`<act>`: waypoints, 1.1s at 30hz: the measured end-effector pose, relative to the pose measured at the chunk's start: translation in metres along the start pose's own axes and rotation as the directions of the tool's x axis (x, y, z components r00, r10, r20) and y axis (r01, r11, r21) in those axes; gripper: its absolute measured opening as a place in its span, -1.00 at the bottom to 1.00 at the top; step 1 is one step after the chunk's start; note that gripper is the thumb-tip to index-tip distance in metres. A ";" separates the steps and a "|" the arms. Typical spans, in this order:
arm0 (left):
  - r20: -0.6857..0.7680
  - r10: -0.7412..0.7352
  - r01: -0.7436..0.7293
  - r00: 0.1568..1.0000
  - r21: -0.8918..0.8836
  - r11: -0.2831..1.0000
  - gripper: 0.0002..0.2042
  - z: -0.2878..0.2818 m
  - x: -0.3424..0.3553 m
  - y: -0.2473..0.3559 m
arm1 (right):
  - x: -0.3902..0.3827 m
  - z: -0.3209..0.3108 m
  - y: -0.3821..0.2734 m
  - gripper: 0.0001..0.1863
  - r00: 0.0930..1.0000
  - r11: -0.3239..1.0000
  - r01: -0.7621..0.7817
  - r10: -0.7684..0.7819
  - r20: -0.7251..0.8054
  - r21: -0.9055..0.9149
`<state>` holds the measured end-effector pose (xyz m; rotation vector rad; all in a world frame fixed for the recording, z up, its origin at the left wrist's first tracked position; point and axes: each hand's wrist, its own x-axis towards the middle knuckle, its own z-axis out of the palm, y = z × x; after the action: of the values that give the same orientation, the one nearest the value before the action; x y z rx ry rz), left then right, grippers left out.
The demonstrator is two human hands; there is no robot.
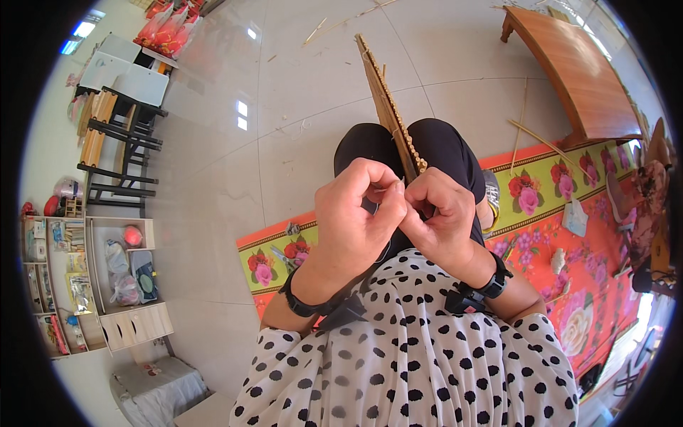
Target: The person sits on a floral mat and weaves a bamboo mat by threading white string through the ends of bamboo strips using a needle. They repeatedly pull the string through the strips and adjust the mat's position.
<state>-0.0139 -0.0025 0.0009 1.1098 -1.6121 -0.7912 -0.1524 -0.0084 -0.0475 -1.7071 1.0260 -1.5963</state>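
Note:
My left hand (356, 210) and my right hand (441, 210) meet over my lap, fingertips pinched close together. Between them is something small and thin, like a pale thread, too fine to make out clearly. A long, narrow panel of bound straw-coloured stalks (390, 103) stands between my dark-trousered knees, reaching away from me, with a row of cut round ends along its right edge. Its near end is partly hidden by my hands. A thin pale strand hangs below my fingers.
A wooden low table (562, 67) stands at back right, near loose sticks (533, 135). I sit over a floral mat (597, 256) on the tiled floor (213, 178). Along the left are folded black-framed furniture (117, 149) and shelves with assorted items (103, 317). Scraps (316, 28) lie ahead.

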 end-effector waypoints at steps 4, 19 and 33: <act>-0.002 -0.003 0.003 1.000 -0.002 1.000 -0.95 0.000 0.000 0.001 | 0.000 0.001 -0.001 -0.83 1.000 1.000 -0.011 0.012 -0.006 0.011; 0.005 0.014 -0.014 1.000 -0.009 1.000 -0.94 -0.002 -0.002 -0.001 | -0.001 0.002 -0.002 -0.84 1.000 1.000 0.005 -0.005 -0.016 -0.010; -0.023 0.120 -0.119 0.992 0.044 0.992 -0.93 -0.002 0.001 -0.005 | -0.002 0.003 0.000 -0.84 0.999 0.999 0.015 -0.016 -0.030 -0.039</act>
<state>-0.0107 -0.0053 -0.0023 1.0386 -1.6640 -0.6640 -0.1490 -0.0071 -0.0483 -1.7254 1.0680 -1.6265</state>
